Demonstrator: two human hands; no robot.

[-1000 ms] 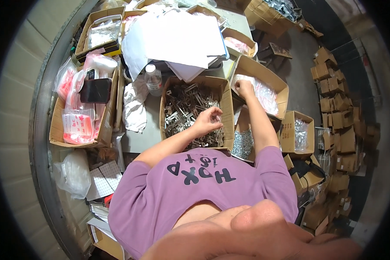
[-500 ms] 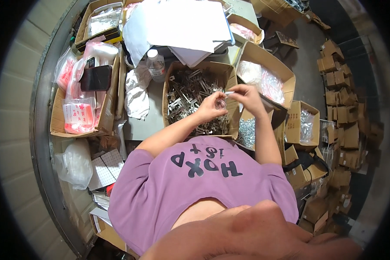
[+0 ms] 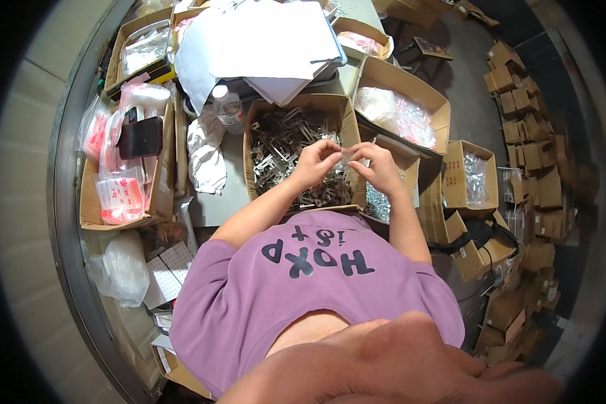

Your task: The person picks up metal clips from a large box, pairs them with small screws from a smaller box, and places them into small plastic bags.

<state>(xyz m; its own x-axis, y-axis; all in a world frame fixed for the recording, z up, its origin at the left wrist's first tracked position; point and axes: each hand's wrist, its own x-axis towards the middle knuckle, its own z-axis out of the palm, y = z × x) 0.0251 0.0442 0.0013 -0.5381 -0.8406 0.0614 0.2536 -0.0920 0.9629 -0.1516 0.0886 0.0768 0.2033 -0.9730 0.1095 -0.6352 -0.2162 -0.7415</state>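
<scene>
Taking the cardboard box of brackets (image 3: 349, 124) as the dial's centre, the person's left hand (image 3: 314, 165) is above its three o'clock half, palm inward; its thumb and fingers are drawn together in a pinch at one edge of a small clear plastic piece (image 3: 345, 157); the right hand (image 3: 380, 168) faces it from beyond the three o'clock wall, thumb and fingertips likewise nearly together on the opposite edge; the plastic piece is between the two, at that wall, too small to tell whether anything is inside it.

Below the hands, flat metal brackets (image 3: 286, 138) lie in a loose heap; at four o'clock, partly under the right forearm, are small silvery parts (image 3: 377, 202); at two o'clock, a larger carton (image 3: 411, 87) holds clear bags (image 3: 414, 124); at ten, a capped bottle (image 3: 229, 111) stands on the table (image 3: 234, 165); at nine, a crumpled white cloth (image 3: 207, 155), and farther out a dark phone (image 3: 141, 138) lying on plastic packets; at twelve, white papers (image 3: 269, 47).
</scene>
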